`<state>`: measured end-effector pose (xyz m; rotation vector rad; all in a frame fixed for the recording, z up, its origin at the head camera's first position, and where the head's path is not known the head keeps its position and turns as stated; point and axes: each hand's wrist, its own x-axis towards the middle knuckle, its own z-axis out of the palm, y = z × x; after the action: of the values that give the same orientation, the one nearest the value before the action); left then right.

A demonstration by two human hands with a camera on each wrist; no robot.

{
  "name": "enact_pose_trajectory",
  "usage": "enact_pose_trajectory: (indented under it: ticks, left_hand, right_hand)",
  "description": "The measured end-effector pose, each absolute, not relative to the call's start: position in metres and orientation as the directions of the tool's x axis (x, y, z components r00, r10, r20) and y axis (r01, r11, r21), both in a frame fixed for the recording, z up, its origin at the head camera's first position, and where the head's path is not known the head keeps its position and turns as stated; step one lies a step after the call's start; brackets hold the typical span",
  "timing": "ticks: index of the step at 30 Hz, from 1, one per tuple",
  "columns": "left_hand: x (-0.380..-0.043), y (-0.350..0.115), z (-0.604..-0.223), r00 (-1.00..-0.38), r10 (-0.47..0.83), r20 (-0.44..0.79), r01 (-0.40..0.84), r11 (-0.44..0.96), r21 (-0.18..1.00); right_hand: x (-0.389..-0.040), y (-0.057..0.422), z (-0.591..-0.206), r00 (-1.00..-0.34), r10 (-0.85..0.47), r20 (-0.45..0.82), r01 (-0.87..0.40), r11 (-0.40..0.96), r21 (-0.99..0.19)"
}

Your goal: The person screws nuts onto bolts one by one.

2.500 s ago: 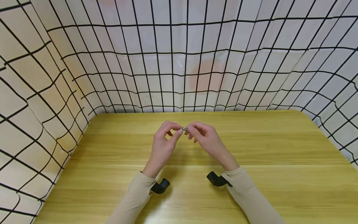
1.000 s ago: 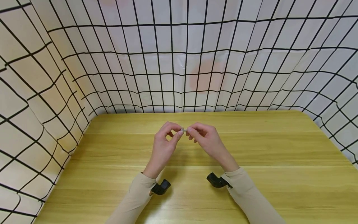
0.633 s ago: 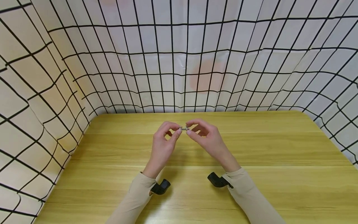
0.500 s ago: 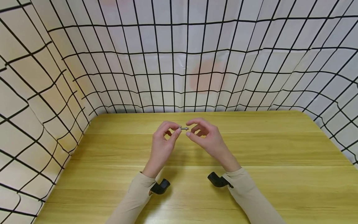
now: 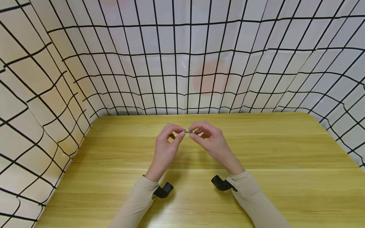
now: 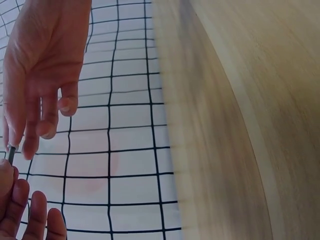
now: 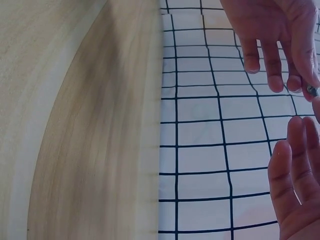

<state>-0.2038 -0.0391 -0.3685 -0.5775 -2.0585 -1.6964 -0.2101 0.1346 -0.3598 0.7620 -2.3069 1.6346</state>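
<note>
In the head view my left hand (image 5: 167,142) pinches one end of a small metal bolt (image 5: 187,131) between thumb and index finger. The bolt lies level above the table, its other end pointing right with a nut on it. My right hand (image 5: 210,136) has its thumb and index fingertips at that nut end, pinching it from both sides and partly covering it. In the left wrist view, a short length of the bolt (image 6: 11,154) shows between the two hands. The right wrist view shows only its metal end (image 7: 312,91); the remaining fingers of both hands are spread loosely.
A wooden table (image 5: 256,148) lies under both hands. Behind it and at the sides hang white sheets with a black grid (image 5: 159,69). Black wrist-worn devices (image 5: 163,190) stick out from both sleeves, low over the table.
The right thumb and index finger parted from the bolt, baring its nut end half a second ago, and have closed in on it again. The left hand keeps its pinch nearly still.
</note>
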Motion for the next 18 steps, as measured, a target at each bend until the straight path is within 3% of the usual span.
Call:
enact_pose_trajectory:
  ticks: [18]
  left_hand:
    - [-0.2023, -0.0388, -0.3679, -0.829, 0.066, 0.555, 0.557, 0.189, 0.809]
  right_hand:
    - [-0.2141, 0.1334, -0.3667, -0.87, -0.298, 0.394, -0.463, 0.213, -0.861]
